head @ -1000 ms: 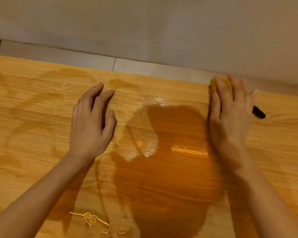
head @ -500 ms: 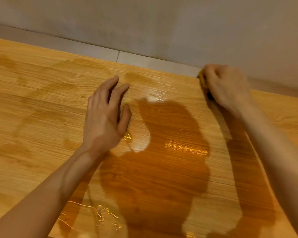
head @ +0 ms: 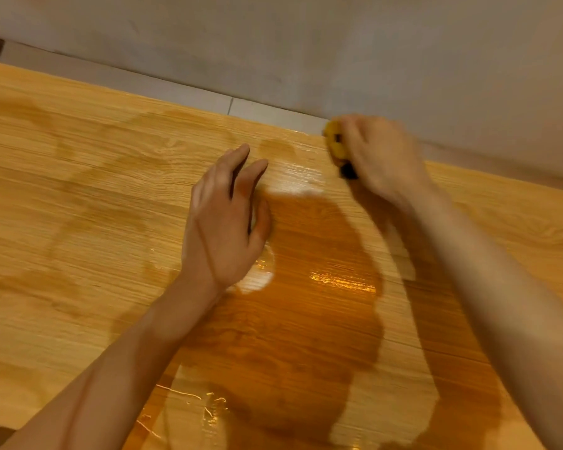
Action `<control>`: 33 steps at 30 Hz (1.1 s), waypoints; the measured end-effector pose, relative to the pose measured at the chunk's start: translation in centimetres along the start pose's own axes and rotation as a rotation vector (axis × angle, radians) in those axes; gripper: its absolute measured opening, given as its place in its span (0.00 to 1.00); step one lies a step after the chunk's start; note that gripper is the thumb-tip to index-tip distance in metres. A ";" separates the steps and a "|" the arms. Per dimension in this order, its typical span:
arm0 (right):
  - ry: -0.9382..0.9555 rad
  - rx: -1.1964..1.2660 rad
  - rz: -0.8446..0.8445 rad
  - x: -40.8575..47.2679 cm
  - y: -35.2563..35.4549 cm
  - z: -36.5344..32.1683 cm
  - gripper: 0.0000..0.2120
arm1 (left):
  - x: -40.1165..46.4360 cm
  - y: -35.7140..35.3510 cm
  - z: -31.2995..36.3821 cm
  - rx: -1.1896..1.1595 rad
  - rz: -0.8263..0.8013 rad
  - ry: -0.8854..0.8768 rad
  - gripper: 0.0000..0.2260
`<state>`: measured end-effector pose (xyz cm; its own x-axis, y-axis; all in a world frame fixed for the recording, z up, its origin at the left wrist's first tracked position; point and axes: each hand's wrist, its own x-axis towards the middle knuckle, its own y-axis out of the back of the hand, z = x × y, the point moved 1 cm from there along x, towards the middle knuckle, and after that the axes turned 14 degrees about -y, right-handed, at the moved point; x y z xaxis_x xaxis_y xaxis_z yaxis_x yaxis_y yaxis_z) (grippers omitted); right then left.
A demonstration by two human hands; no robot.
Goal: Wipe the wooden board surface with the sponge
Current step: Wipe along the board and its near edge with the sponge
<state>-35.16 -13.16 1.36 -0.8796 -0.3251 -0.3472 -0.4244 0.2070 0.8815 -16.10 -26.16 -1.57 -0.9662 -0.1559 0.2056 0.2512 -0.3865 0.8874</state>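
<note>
A wide wooden board (head: 78, 196) fills the view, with wet, glossy patches across its middle. My right hand (head: 381, 157) is closed over a yellow sponge (head: 335, 142) with a dark underside, pressed on the board close to its far edge. Most of the sponge is hidden under the fingers, and the hand is blurred. My left hand (head: 225, 222) rests flat on the board near the middle, fingers spread and pointing away from me, holding nothing.
A grey wall (head: 306, 50) rises just behind the board, with a pale tiled strip (head: 189, 92) between them. Streaks of liquid (head: 208, 407) glisten near the board's front edge. A dark shadow of my head covers the wet middle.
My right hand has drawn the sponge leftward along the far edge of the board. The view has shifted, and my left hand stays planted on the board.
</note>
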 end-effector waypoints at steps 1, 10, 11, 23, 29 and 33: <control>-0.054 -0.023 0.045 -0.5 0.7 2.0 0.19 | 0.0 0.1 0.0 -0.013 -0.001 0.006 0.20; 0.047 -0.022 0.155 -0.4 -4.2 -9.2 0.14 | -2.7 4.8 -4.0 -0.094 0.055 0.080 0.20; 0.086 -0.012 0.159 -0.3 -4.9 -11.5 0.14 | -3.5 5.5 -5.1 -0.053 0.040 0.103 0.20; 0.231 -0.066 0.253 -12.2 -10.4 -9.2 0.24 | -6.3 5.4 -7.5 0.014 0.061 0.160 0.20; 0.068 0.057 0.256 -6.7 -8.0 -9.4 0.21 | -6.3 5.5 -7.4 0.005 0.037 0.167 0.20; -0.015 0.138 0.323 -6.8 -8.6 -10.0 0.21 | -6.6 5.4 -7.7 0.005 0.042 0.136 0.20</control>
<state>-23.38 -21.94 -0.67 -0.9759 -0.2091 -0.0630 -0.1478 0.4203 0.8953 -7.96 -34.20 -1.28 -0.9378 -0.2938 0.1849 0.2905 -0.3728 0.8812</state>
